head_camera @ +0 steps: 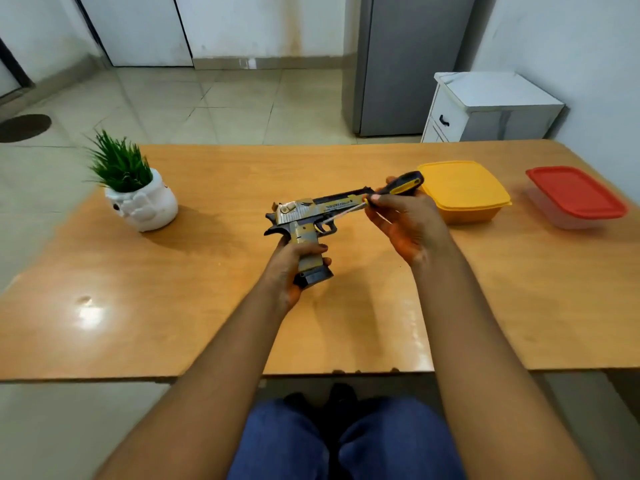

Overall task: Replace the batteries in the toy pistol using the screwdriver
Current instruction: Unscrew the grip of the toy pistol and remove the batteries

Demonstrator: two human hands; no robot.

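The toy pistol, tan, silver and black, is held above the middle of the wooden table with its barrel pointing right. My left hand grips its handle from below. My right hand holds a screwdriver with a black and yellow handle. The thin metal shaft slants down to the left, and its tip sits near the trigger guard on the side of the pistol. No batteries are in view.
A yellow lidded box stands just right of my right hand, and a clear box with a red lid sits farther right. A small green plant in a white pot stands at the left. My knees show below the table's near edge.
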